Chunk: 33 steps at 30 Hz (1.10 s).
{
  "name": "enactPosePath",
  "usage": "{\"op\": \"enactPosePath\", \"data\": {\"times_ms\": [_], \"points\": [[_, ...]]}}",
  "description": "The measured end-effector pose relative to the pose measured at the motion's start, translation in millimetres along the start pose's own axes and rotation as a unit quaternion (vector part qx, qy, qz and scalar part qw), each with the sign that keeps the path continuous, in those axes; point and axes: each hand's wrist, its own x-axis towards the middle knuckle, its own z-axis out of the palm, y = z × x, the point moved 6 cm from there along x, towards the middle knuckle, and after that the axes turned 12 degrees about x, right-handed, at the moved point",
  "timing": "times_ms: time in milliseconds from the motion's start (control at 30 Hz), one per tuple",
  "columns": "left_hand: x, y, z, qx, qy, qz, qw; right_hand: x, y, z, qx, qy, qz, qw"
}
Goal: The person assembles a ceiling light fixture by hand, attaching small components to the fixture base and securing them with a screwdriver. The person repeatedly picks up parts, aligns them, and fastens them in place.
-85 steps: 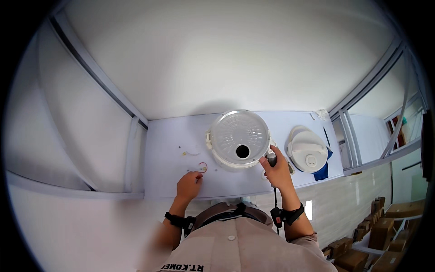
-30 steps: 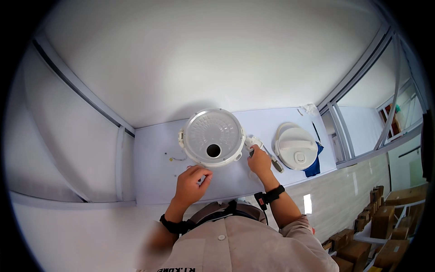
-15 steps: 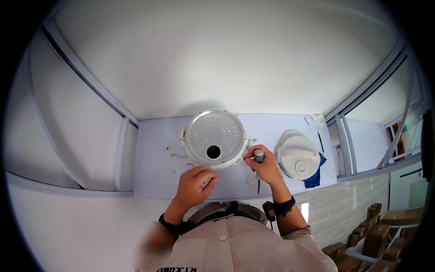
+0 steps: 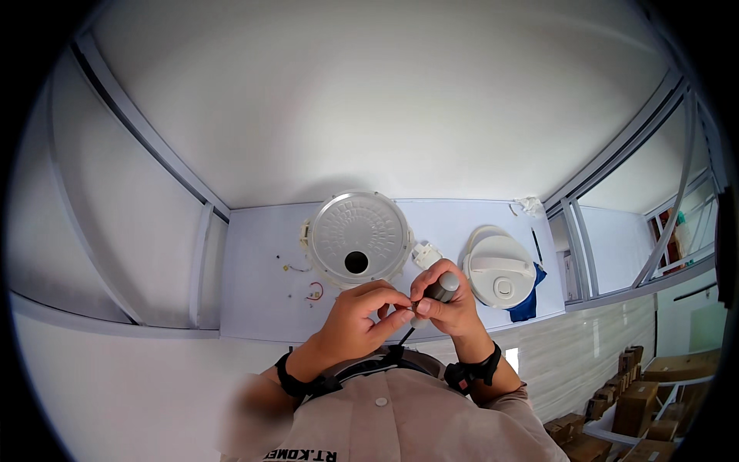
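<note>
My right hand (image 4: 456, 312) is wrapped round a screwdriver (image 4: 442, 289) with a dark, grey-capped handle. Its shaft end points left, toward my left hand (image 4: 356, 322). The fingertips of my left hand are pinched together right at that end; whatever they hold is too small to make out. Both hands meet over the table's front part. Just beyond them stands a round white appliance body (image 4: 358, 231) with a pale metal face and a dark round hole (image 4: 356, 262) near its front rim. A small white part (image 4: 426, 254) lies beside it on the right.
To the right, a white lid with a handle (image 4: 500, 269) sits partly over a blue cloth (image 4: 526, 306). A thin dark rod (image 4: 536, 245) and crumpled white material (image 4: 530, 205) lie behind it. Left of the body are a red wire (image 4: 315, 291) and several tiny parts on the white table (image 4: 250, 262).
My hands have come together: the left moved right and the right moved slightly down, with the screwdriver now tilted toward the left fingertips. The red wire and small white part are more exposed.
</note>
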Motion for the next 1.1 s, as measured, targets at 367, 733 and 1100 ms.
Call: {"op": "enactPosePath", "data": {"times_ms": [367,733,1100], "points": [[-11.7,-23.7,-11.1,-0.04,-0.02,-0.077,0.996,1.5,12.1,11.7,-0.108,0.007,-0.001,0.994],[-45.1,-80.9,-9.8,-0.143,-0.119,-0.228,0.956,3.6,36.7,16.2,-0.309,0.016,0.046,0.95],[-59.6,-94.4,-20.1,-0.099,-0.214,-0.175,0.956,3.1,57.5,18.7,-0.403,-0.017,0.123,0.907]]}}
